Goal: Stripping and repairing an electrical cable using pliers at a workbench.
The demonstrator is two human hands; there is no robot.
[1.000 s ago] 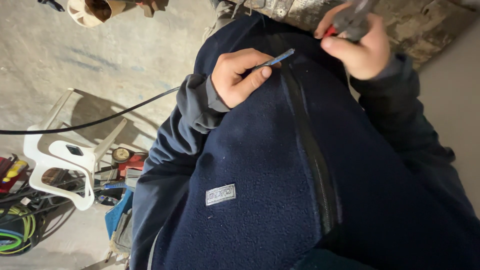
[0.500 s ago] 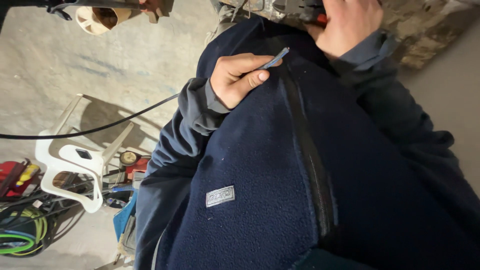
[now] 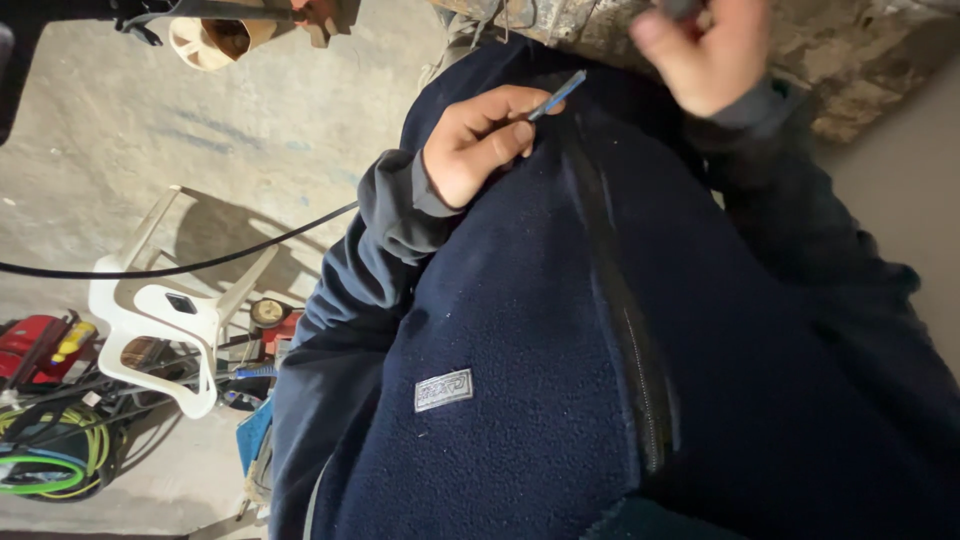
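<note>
My left hand [image 3: 478, 143] rests against the chest of my navy fleece jacket [image 3: 540, 380], beside its black zip [image 3: 625, 320]. Thumb and fingers pinch a thin blue wire piece [image 3: 558, 95] that sticks out up and to the right. My right hand [image 3: 705, 55] is raised at the top edge, blurred, with its fingers curled around a dark tool [image 3: 680, 8] that is mostly out of frame. The two hands are apart, the right one higher and further right.
Below me on the concrete floor stands a white plastic chair [image 3: 150, 315]. A black cable [image 3: 200, 265] crosses above it. A red tool [image 3: 40, 345] and coiled green and yellow hoses [image 3: 50, 460] lie at the lower left. Rough stone wall [image 3: 850, 50] is at the upper right.
My right hand has moved up toward the top edge and is now blurred, its tool mostly out of view. My left hand keeps pinching the blue wire piece on my chest.
</note>
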